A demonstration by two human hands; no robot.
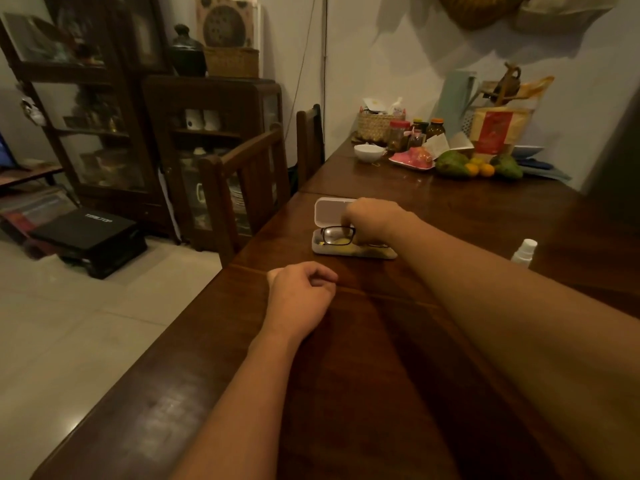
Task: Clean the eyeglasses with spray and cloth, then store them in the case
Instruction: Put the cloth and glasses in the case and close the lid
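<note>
Right hand [375, 218] pinches the eyeglasses [337, 236] in the open case [330, 207] with curled fingers [347, 226]; left hand [301, 289], at its 7 o'clock, lies loosely curled, empty. Risk: fingertips could smear a lens, or the unbraced case slides.

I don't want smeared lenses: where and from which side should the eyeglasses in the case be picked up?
Probably by the frame at the bridge, from above: the eyeglasses sit in the open case with lenses facing the camera, and its walls block the sides. The right hand is over that spot.
</note>
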